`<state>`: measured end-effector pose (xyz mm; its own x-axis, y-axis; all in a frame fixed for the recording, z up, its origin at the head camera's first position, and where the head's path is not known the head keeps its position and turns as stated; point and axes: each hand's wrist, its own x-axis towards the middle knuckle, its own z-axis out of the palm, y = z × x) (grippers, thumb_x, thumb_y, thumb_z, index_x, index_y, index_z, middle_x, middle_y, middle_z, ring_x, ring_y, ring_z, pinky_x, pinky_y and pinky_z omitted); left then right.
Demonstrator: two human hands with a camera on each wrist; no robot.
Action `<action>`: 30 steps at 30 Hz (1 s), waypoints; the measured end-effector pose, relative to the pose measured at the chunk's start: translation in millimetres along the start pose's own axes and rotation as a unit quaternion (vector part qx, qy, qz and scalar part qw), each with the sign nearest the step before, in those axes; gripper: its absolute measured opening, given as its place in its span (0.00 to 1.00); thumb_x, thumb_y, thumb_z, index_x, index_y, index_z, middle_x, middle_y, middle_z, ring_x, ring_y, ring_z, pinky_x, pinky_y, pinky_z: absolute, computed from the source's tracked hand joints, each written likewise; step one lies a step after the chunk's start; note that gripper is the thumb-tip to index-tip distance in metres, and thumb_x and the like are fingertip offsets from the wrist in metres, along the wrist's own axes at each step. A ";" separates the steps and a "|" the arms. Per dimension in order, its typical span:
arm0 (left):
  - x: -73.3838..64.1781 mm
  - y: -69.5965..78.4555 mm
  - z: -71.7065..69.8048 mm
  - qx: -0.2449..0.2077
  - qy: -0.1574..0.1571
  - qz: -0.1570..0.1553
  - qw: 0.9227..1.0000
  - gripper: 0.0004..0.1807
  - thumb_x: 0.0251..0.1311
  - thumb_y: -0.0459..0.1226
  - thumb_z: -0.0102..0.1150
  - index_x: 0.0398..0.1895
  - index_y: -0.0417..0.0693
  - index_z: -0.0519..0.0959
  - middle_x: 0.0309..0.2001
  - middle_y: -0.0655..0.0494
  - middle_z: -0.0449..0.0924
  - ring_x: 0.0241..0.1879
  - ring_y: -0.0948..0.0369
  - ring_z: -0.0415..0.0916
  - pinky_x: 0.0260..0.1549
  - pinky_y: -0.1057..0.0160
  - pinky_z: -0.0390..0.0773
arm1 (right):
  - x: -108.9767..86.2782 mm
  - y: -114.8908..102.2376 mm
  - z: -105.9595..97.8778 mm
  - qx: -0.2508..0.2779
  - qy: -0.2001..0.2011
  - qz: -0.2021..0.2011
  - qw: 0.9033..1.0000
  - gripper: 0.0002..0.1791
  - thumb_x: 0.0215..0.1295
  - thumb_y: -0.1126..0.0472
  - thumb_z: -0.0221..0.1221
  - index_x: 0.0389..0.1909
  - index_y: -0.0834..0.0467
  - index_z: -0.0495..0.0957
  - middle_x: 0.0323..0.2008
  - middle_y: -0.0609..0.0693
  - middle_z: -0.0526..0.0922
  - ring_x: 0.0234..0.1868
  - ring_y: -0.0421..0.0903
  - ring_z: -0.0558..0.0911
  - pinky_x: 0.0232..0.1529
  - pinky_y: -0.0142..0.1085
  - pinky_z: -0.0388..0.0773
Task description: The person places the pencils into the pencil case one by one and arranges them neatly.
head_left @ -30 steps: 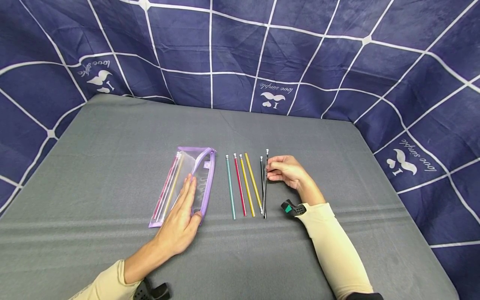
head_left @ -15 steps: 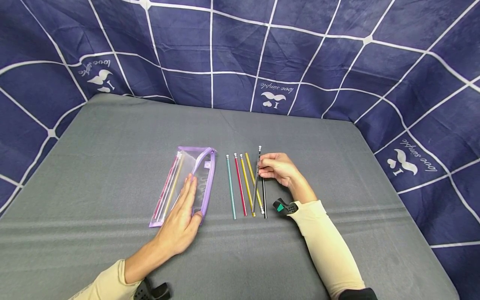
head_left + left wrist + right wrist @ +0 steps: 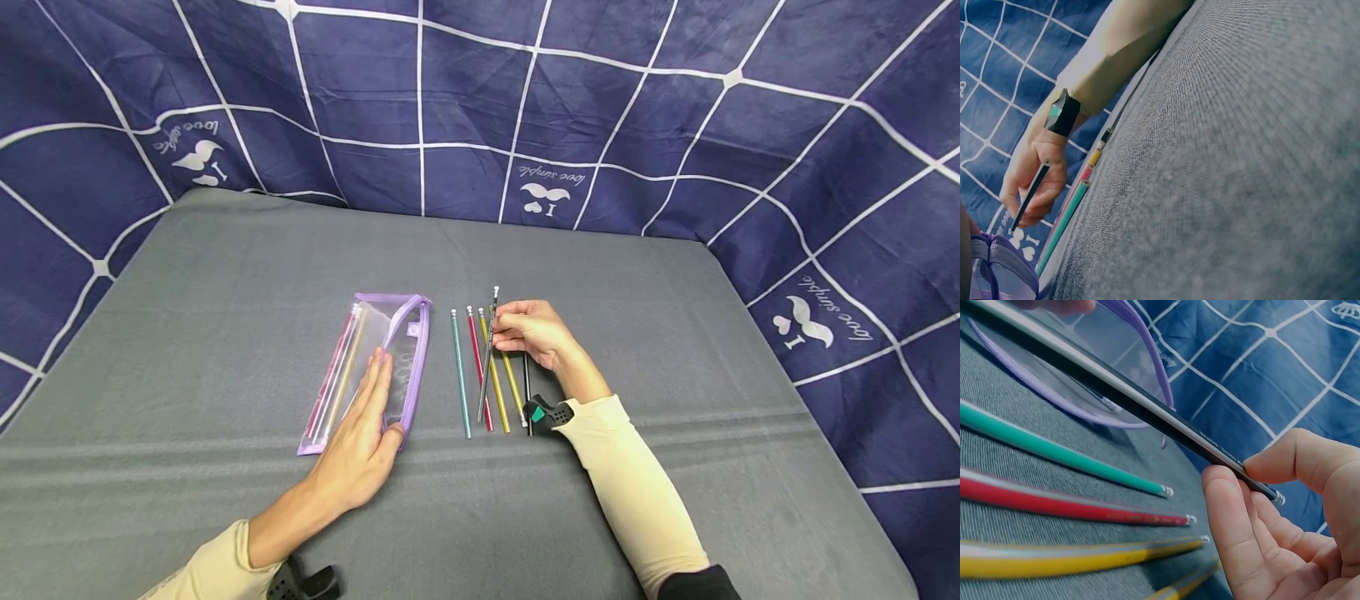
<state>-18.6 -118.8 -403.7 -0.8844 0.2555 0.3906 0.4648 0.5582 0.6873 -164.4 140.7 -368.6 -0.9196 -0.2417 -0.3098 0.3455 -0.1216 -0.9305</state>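
My right hand (image 3: 536, 333) pinches a black pencil (image 3: 1147, 412) between thumb and fingers near its eraser end, held above the table over the red and yellow pencils. My left hand (image 3: 360, 442) lies with straight fingers on a clear pencil pouch (image 3: 412, 400) with purple edging, pressing beside its zipper. Inside the pouch, pink and yellowish pencils (image 3: 337, 375) show along the left side. On the table lie a green pencil (image 3: 461, 375), a red pencil (image 3: 475, 350), two yellow pencils (image 3: 497, 392) and another black pencil (image 3: 528, 375), partly hidden by the right hand and wrist.
A grey cloth-covered table (image 3: 262, 275) lies under everything. Behind and at both sides hangs a dark blue curtain (image 3: 480, 92) with white grid lines. Each wrist wears a black camera strap (image 3: 547, 412).
My right hand has lifted the black pencil and carried it left, from beside the other black pencil to above the red and yellow ones. My left hand and the pouch have stayed in place.
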 end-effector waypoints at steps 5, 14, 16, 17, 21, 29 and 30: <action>0.8 0.5 0.5 0.000 -0.002 0.004 1.000 0.47 0.52 0.25 0.51 0.77 0.33 0.45 0.77 0.36 0.42 0.76 0.44 0.42 0.73 0.50 0.44 | 1.3 1.0 2.6 -0.001 0.002 0.002 1.000 0.07 0.58 0.78 0.51 0.35 0.66 0.72 0.20 0.52 0.82 0.18 0.41 0.82 0.24 0.29 0.82; 0.2 -0.4 0.0 0.003 -0.001 0.003 1.000 0.47 0.52 0.25 0.51 0.77 0.34 0.45 0.77 0.35 0.42 0.76 0.45 0.42 0.74 0.51 0.44 | 4.6 2.6 13.8 0.002 -0.002 0.006 1.000 0.07 0.57 0.78 0.51 0.36 0.68 0.72 0.20 0.52 0.81 0.18 0.41 0.83 0.23 0.29 0.82; 0.0 -0.5 0.0 0.003 -0.001 0.002 1.000 0.47 0.52 0.25 0.51 0.77 0.33 0.45 0.77 0.35 0.42 0.76 0.45 0.42 0.74 0.51 0.44 | 5.3 3.6 18.2 0.000 -0.004 0.008 1.000 0.07 0.57 0.78 0.51 0.35 0.67 0.73 0.20 0.52 0.81 0.19 0.41 0.83 0.24 0.29 0.83; 0.0 -0.5 0.0 0.003 -0.001 0.001 1.000 0.47 0.52 0.25 0.51 0.77 0.33 0.45 0.77 0.35 0.42 0.76 0.45 0.43 0.74 0.51 0.44 | 5.5 4.0 20.5 -0.001 -0.005 0.008 1.000 0.07 0.57 0.78 0.51 0.34 0.66 0.73 0.20 0.52 0.81 0.19 0.41 0.83 0.24 0.29 0.83; 0.0 -0.3 0.0 0.002 0.000 0.001 1.000 0.46 0.53 0.25 0.51 0.77 0.33 0.45 0.77 0.35 0.42 0.76 0.45 0.42 0.74 0.51 0.44 | 6.5 5.4 28.6 0.000 -0.005 0.009 1.000 0.08 0.57 0.79 0.51 0.33 0.65 0.73 0.20 0.52 0.81 0.19 0.41 0.83 0.24 0.30 0.83; -0.2 -0.7 0.2 0.002 0.000 0.006 1.000 0.47 0.52 0.26 0.51 0.77 0.33 0.45 0.77 0.35 0.42 0.76 0.45 0.43 0.74 0.51 0.44 | 8.4 7.0 40.0 0.002 -0.003 0.008 1.000 0.07 0.58 0.77 0.51 0.31 0.63 0.74 0.21 0.53 0.81 0.19 0.42 0.83 0.25 0.31 0.83; -0.2 -0.8 0.2 0.002 0.000 0.005 1.000 0.47 0.52 0.26 0.51 0.77 0.33 0.45 0.77 0.35 0.42 0.76 0.45 0.43 0.74 0.51 0.44 | 8.6 7.2 41.2 0.002 -0.003 0.008 1.000 0.07 0.58 0.77 0.52 0.31 0.64 0.74 0.21 0.53 0.81 0.20 0.42 0.83 0.25 0.31 0.83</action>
<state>-18.8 -119.1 -404.4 -0.8794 0.2621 0.3975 0.4741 0.5583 0.6809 -162.1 98.1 -369.9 -0.9128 -0.2499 -0.3230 0.3606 -0.1216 -0.9248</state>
